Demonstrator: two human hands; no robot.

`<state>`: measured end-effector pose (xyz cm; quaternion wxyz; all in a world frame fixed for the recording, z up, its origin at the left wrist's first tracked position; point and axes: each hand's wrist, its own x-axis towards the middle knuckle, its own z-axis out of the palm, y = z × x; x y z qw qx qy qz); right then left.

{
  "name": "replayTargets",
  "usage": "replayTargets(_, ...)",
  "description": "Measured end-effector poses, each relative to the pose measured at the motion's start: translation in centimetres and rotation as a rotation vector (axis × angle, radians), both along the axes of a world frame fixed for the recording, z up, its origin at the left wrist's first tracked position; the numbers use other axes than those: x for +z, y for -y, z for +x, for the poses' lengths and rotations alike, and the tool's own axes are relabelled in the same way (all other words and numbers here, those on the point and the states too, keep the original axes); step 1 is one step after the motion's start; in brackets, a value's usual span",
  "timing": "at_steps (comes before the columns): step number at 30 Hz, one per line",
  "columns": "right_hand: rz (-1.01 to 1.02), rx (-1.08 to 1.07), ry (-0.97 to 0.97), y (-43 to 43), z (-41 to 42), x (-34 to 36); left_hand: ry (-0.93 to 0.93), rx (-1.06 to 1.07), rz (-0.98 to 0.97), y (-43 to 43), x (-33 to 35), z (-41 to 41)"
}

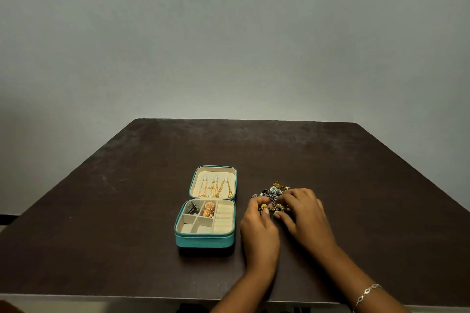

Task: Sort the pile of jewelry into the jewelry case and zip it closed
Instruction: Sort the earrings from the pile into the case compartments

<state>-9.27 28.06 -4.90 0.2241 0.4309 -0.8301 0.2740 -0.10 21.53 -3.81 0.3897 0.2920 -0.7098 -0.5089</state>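
I see the teal jewelry case (pixel 203 241) lying open on the dark tabletop (pixel 122 211). Its lid (pixel 194 180) lies flat behind it, and gold chains (pixel 216 189) hang inside the lid. In the case, gold earrings (pixel 209 208) sit in a back box, and a dark piece (pixel 191 208) sits in the box left of them. The pile of jewelry (pixel 273 191) is on the tabletop just right of the case. Both hands are at the pile. My left hand (pixel 259 223), the one nearer the case, pinches a small gold bead (pixel 264 207) with its curled fingers. My right hand (pixel 304 213) pinches a gold flower piece (pixel 279 208). A thin bracelet (pixel 367 293) is on the right wrist.
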Motion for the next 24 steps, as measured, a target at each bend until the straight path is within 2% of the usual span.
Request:
replayTargets(5, 0.041, 0.007, -0.010, 0.0, 0.5, 0.6, 0.011, 0.017, -0.014, 0.1, 0.0, 0.0)
replayTargets(9, -0.015, -0.028, -0.016, 0.0, 0.7, 0.7, 0.009, 0.021, -0.015, 0.0, 0.1, 0.0)
replayTargets(12, -0.070, -0.056, 0.185, -0.2, 0.7, 0.9, 0.005, 0.015, -0.005, 0.0, 0.1, 0.0)
replayTargets(17, -0.248, 0.091, 0.493, -0.6, 0.3, 1.4, 0.023, -0.019, -0.014, 0.0, 0.1, 0.0)
replayTargets(21, -0.374, 0.248, 0.652, -0.9, 0.3, 1.8, 0.028, -0.050, -0.024, 0.2, 0.2, 0.1)
replayTargets(24, -0.394, 0.324, 0.727, -0.9, 0.2, 1.7, 0.009, -0.089, -0.003, 0.3, 0.1, 0.1)
